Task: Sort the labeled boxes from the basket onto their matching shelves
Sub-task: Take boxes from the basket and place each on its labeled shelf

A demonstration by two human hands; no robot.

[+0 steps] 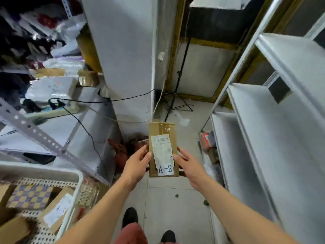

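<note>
I hold a long brown cardboard box (162, 131) in front of me, above the floor, with a white label reading "A-2" on its top. My left hand (139, 161) grips its left side, thumb on the top edge. My right hand (186, 162) grips its right side, thumb on the label. At the lower left stands the white perforated basket (77, 180); inside it lies another cardboard box (56, 206) labeled "A-2", beside a checkered packet. White shelves (255, 138) rise on the right, their boards bare.
A grey pillar (130, 67) stands straight ahead, with a black tripod (175, 95) to its right. A metal rack (44, 138) on the left carries bags, parcels and a power strip with black cables. Red items lie on the floor by the pillar. My feet stand on grey tiles.
</note>
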